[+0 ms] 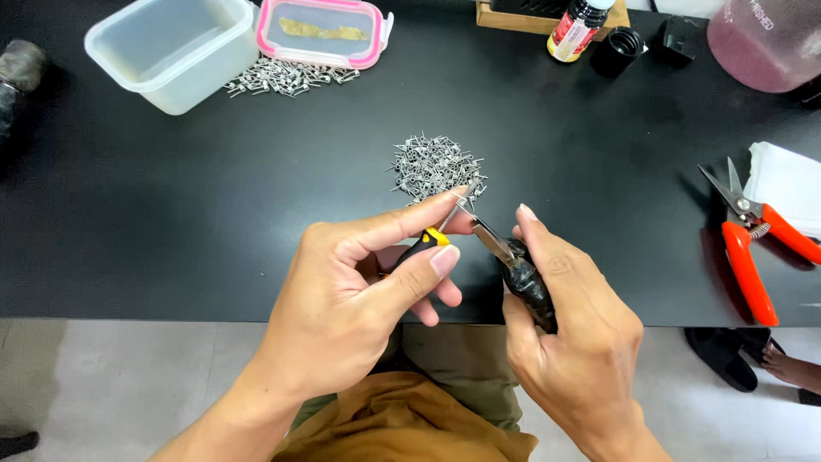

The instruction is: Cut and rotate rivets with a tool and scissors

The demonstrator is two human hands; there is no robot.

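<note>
A yellow-and-black screwdriver (425,243) is gripped in the left hand (351,299), black-taped tweezers (513,265) in the right hand (569,316), near the bench's (171,214) front edge, beside a wire-coil pile (436,165).

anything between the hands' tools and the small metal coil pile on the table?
Nothing visible. The left hand with its screwdriver and the right hand with its tweezers sit just in front of the coil pile, bare black table between.

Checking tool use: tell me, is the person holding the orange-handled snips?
No, the orange-handled snips lie untouched on the black table, right of both hands.
</note>
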